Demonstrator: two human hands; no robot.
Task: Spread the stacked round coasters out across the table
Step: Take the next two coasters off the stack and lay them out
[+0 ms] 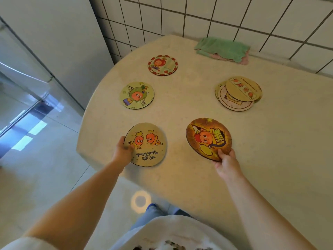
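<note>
Two hands, each pinching one round coaster on the bench.

The left hand (122, 152) has its grip pinching a tan round coaster (146, 144) that reads "we are Twinkle Twinkle". The right hand (226, 162) pinches a brown round coaster (208, 138). Both sit low on the speckled cream bench (270, 141). Farther off lie a green picture coaster (137, 95), a red-rimmed coaster (163, 65), and the small coaster stack (238, 92), its writing too small to read.

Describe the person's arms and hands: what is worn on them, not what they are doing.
Both forearms are bare from hand to near the elbow. The left hand and right hand carry no gloves, rings, watch or bracelets. A white sleeve edge shows at the left arm's upper end.
</note>
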